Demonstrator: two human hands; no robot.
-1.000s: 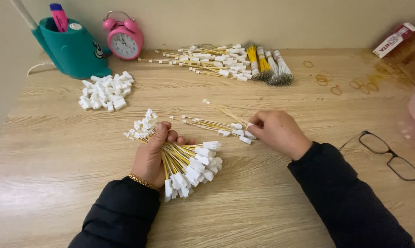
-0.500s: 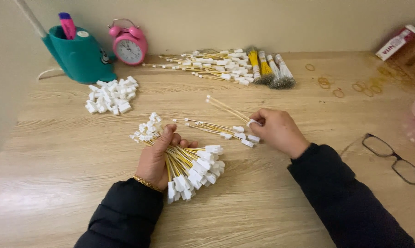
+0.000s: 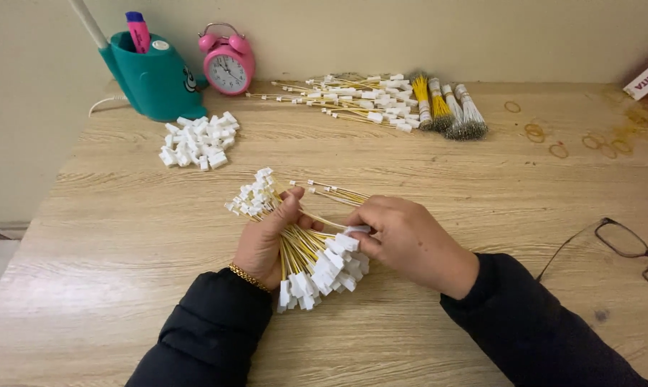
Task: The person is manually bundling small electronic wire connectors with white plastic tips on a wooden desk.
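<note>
a bundle of yellow wires with white plastic connectors [image 3: 306, 247] sits at the centre of the frame, just above a pale wood-grain table [image 3: 123, 272], clamped in the left hand [image 3: 266, 240], whose fingers are wrapped tight around its middle. connector ends fan out at both ends, one cluster toward the upper left of the hand, the other toward the lower middle of the frame. the right hand [image 3: 410, 240] comes in from the right, its fingertips pinched on a white connector [image 3: 354, 231] at the near end of the bundle, touching the rest. both arms wear dark sleeves, and a gold bracelet [image 3: 248, 276] circles the left wrist.

just above the hands, a few loose wires [image 3: 331, 192] lie on the table. a small heap of loose white connectors [image 3: 198, 140] rests in the upper left. further back, along the wall, a spread of finished wires [image 3: 352, 97] lies beside three tied bunches of bare-ended wire [image 3: 449, 107] at upper centre. a pink alarm clock [image 3: 228, 63] and a teal desk organiser [image 3: 152, 75] holding a pink marker [image 3: 137, 29] stand in the upper left. rubber bands [image 3: 553, 140] are scattered in the upper right, and a pair of black-framed glasses [image 3: 628, 247] lies at the right edge.
</note>
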